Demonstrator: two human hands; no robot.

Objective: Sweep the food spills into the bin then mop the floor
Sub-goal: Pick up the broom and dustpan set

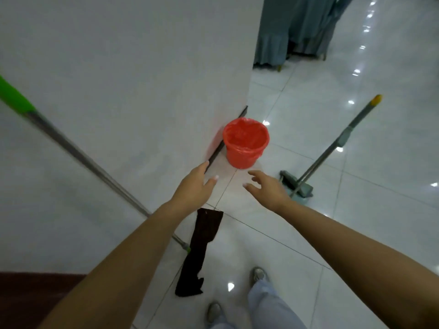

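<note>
Step in hand: both hands reach out over the floor (332,222) toward the bin (244,143), holding no tool; this looks like a pause between sweeping and mopping, though no food spills can be made out on the tiles.
Left hand (194,186): fingers straight and slightly spread, holding nothing, close to the foot of the wall (118,91).
Right hand (268,188): fingers loosely spread and a little bent, holding nothing, above the tiles just short of the bin.
Bin: one, red, lined with a red bag, standing on the floor against the wall's corner, beyond both hands.
Mop (90,162): one, green-gripped pole leaning on the wall at the left, its dark cloth (199,252) trailing on the floor along the wall's base.
Broom and dustpan (332,148): one set, standing on the floor to the right of the bin, well apart from the hands.
Next move: probably taking up a tool, the broom set if crumbs remain, otherwise the mop behind the left arm; either calls for turning away from the bin and closing a hand round a pole.
Counts: two hands, one bin, one mop, one broom set, two shoes (259,274).
</note>
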